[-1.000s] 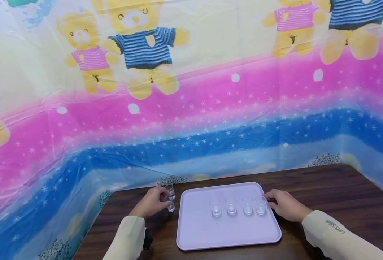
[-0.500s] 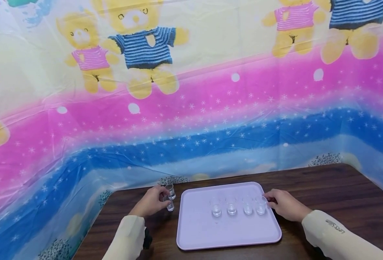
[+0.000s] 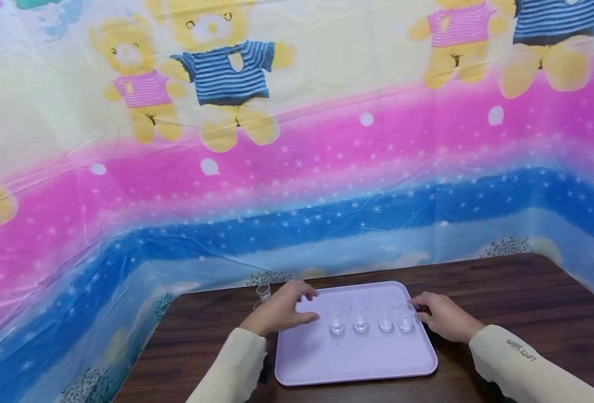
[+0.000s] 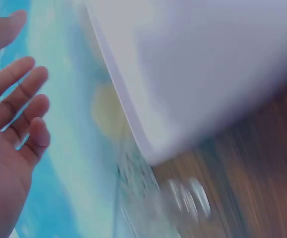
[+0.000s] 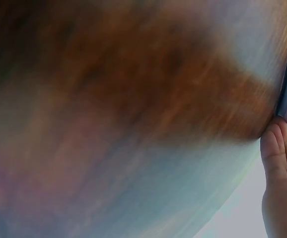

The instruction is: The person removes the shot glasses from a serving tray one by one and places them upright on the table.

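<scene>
Clear cups point(image 3: 360, 323) are stood in a row of four from the middle of the lilac tray point(image 3: 327, 358) toward 3 o'clock, others on the tabletop point(image 3: 191, 330) at 10 o'clock; over the tray's 10 o'clock rim the left hand point(image 3: 284, 308) is held with fingers parted and nothing gripped, while at 3 o'clock the right hand point(image 3: 445, 318) is laid at the rim, fingers bent, pinch or touch being impossible to tell. Each cup is probably best taken by its sides and kept upright, with the tray steadied. Behind the left hand, those off the tray are partly hidden, their number unclear.
</scene>
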Demonstrator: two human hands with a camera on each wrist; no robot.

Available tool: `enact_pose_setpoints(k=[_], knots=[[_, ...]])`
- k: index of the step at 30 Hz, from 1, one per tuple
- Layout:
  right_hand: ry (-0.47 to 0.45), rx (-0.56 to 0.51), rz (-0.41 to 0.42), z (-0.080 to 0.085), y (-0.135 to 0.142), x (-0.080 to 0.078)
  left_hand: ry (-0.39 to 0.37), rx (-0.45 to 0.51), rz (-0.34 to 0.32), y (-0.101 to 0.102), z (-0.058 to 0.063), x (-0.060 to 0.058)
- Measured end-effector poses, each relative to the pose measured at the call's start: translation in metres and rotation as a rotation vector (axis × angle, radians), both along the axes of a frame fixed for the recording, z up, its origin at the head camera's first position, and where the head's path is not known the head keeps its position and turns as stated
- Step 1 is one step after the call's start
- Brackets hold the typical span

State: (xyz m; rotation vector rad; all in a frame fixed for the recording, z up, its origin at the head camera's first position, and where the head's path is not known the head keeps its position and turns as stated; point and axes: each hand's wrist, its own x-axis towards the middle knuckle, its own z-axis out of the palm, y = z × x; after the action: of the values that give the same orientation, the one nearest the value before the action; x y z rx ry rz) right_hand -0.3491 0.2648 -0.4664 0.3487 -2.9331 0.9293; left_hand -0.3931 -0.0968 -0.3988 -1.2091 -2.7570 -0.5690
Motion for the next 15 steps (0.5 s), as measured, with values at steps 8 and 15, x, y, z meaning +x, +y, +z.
enact_pose_setpoints(k=[8, 15], knots=[[-0.030, -0.039, -0.010, -0.003, 0.000, 0.000, -0.101, -0.055, -0.038, 0.041, -0.011, -0.002], [-0.008, -0.046, -0.008, -0.003, 0.005, -0.002, -0.099, -0.051, -0.048, 0.049, -0.013, -0.003]])
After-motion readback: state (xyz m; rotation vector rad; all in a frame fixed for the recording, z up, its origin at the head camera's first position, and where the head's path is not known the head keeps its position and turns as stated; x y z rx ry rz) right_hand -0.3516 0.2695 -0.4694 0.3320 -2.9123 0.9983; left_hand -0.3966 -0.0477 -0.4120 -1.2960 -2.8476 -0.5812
